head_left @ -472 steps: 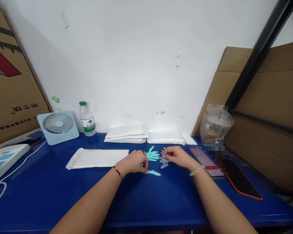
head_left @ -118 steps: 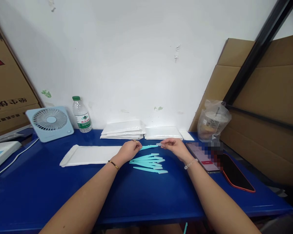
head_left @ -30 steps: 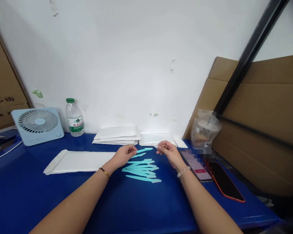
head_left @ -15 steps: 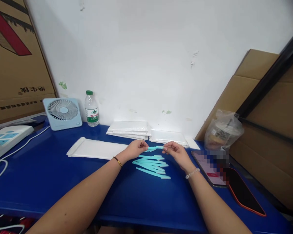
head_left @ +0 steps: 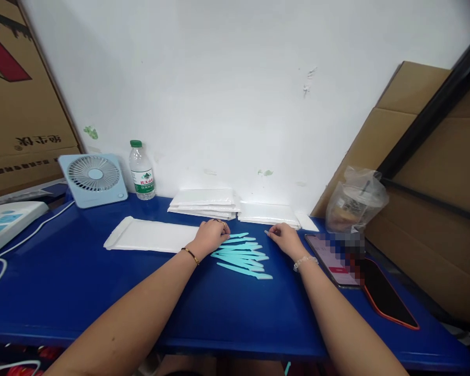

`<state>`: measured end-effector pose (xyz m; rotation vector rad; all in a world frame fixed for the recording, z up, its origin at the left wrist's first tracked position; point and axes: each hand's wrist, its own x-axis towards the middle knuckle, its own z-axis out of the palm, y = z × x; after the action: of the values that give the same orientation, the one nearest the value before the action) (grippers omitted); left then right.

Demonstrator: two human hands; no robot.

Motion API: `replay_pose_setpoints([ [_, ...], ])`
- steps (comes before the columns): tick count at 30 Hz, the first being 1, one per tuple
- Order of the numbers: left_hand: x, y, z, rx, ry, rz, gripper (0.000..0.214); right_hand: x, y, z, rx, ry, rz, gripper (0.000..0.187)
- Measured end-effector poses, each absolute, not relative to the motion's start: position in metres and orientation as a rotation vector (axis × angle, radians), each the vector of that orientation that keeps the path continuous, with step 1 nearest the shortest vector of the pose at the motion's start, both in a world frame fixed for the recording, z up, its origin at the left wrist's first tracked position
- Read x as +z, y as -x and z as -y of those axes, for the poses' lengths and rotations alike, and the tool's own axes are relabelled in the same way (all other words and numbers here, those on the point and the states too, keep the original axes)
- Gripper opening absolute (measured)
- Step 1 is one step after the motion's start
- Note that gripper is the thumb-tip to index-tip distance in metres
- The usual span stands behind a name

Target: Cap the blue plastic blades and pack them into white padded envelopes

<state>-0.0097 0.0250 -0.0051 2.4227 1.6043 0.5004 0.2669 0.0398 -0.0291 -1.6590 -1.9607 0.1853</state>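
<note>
One turquoise tool (head_left: 241, 235) right of the fan (head_left: 95, 174), presumably light and stiff, was rightly handle-pinched by left hand (head_left: 211, 235), right hand (head_left: 285, 239) pinching a clear piece (head_left: 267, 232).

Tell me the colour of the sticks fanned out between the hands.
The sticks are turquoise, best seen in the head view.

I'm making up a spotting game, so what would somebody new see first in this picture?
Probably the bright turquoise sticks, spread like a fan in the middle of the blue table, by the left grip. Next might be the light-blue fan at the back left, with a green-capped bottle just to its right. Over on the right sits a cup in a clear bag.
</note>
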Motion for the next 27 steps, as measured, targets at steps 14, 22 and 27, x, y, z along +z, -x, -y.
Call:
replay_pose_setpoints([
  [14, -0.004, 0.004, -0.026, 0.443, -2.700, -1.443, 0.026, -0.018, -0.241, -0.022, 0.584, 1.329, 2.052, 0.016],
  [22, -0.009, -0.008, -0.024, 0.492, -2.667, -1.368, 0.024, -0.019, -0.229, -0.019, 0.635, 1.256, 2.108, 0.015],
  [27, 0.003, 0.002, -0.012, 0.405, -2.610, -1.314, 0.057, -0.003, -0.232, -0.007, 0.590, 1.274, 2.196, 0.026],
])
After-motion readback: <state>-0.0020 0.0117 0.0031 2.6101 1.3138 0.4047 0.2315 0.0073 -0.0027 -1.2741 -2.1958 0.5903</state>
